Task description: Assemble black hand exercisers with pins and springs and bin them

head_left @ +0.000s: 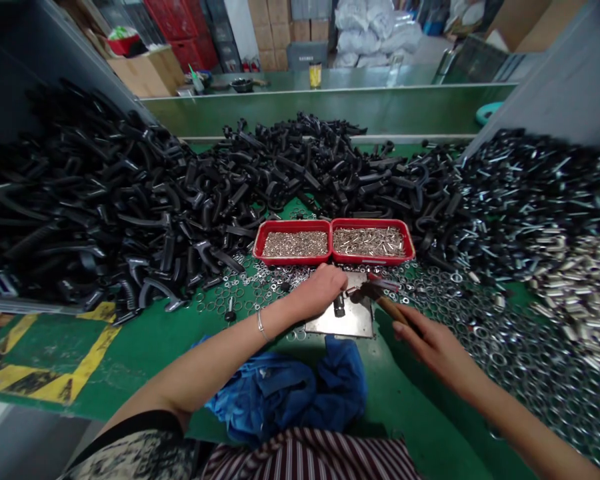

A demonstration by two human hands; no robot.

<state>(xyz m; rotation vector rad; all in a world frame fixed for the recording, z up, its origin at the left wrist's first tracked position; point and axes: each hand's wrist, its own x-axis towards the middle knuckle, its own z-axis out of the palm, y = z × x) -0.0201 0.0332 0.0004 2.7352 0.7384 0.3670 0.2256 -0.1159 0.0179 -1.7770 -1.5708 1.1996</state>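
Observation:
My right hand (423,343) is closed round the wooden handle of a hammer (393,311). The dark hammer head is over the right part of a flat metal plate (325,325), close to my left fingers. My left hand (327,285) is closed above the plate, fingertips bent down. What it pinches is hidden by the fingers. A short black cylindrical part (339,307) shows on the plate just below that hand. Beyond the hammer head lies a tool with red handles (383,283).
Two red trays, one of tiny metal pieces (295,244) and one of pins (369,241), stand behind the plate. Black handle-shaped parts (165,207) are heaped left and back. Metal rings (520,373) and sleeves (580,287) spread rightward. A blue cloth (290,390) lies in front.

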